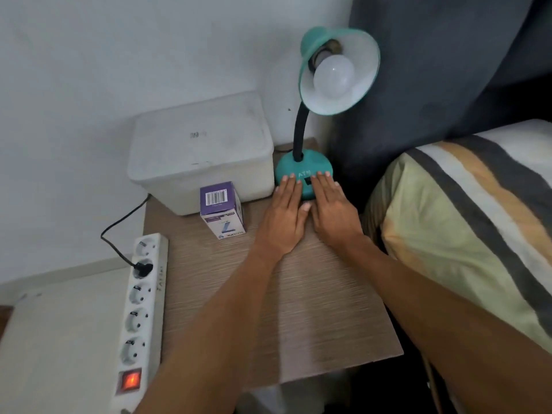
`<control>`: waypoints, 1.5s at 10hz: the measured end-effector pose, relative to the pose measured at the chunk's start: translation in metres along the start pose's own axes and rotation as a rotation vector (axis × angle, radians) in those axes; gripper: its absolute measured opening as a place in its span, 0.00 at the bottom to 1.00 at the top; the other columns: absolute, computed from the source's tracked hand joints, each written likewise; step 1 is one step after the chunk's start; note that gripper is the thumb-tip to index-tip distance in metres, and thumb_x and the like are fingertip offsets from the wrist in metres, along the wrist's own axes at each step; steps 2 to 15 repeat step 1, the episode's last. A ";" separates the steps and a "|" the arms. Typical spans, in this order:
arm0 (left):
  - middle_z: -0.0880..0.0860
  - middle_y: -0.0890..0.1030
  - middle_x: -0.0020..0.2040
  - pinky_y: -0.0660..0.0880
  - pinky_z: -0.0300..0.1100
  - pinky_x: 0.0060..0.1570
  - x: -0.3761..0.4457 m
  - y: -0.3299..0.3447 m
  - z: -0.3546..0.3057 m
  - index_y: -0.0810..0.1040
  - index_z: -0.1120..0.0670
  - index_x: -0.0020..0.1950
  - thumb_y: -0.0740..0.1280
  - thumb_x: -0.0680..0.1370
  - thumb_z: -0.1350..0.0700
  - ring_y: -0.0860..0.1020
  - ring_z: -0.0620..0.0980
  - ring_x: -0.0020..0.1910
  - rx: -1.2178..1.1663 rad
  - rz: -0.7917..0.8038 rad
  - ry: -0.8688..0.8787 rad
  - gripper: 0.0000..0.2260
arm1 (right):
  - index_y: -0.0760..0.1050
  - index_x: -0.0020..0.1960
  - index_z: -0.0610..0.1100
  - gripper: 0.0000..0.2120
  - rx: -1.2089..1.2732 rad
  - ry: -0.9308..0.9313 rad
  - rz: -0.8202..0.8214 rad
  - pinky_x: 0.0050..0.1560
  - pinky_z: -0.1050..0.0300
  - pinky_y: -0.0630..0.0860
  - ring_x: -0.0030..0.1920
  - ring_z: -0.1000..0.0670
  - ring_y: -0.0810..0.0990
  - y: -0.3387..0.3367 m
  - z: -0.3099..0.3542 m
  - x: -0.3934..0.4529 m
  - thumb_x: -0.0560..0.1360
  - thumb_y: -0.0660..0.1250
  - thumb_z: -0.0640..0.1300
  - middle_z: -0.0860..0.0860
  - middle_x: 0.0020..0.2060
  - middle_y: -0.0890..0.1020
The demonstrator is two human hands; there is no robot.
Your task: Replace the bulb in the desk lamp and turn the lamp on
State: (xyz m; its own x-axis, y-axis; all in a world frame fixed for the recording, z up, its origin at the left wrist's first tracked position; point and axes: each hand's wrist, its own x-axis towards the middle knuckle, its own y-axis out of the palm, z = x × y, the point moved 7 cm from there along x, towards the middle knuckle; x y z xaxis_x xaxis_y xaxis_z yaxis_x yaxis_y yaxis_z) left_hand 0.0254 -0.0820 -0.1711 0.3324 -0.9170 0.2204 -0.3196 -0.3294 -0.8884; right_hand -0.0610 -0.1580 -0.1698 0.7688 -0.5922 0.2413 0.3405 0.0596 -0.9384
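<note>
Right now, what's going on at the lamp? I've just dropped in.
A person has both hands flat on the teal base of the desk lamp: left hand and right hand, fingertips flanking the dark switch. A white bulb sits in the shade, unlit. A purple bulb box stands beside the base on the table. One black plug is in the power strip, whose red switch glows.
</note>
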 end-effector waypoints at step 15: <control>0.57 0.55 0.83 0.49 0.47 0.81 -0.025 -0.004 -0.008 0.56 0.59 0.82 0.44 0.85 0.41 0.49 0.51 0.83 -0.025 -0.007 0.009 0.31 | 0.63 0.75 0.33 0.27 -0.030 0.004 -0.043 0.76 0.46 0.62 0.75 0.40 0.66 -0.003 -0.004 -0.022 0.82 0.52 0.48 0.36 0.73 0.69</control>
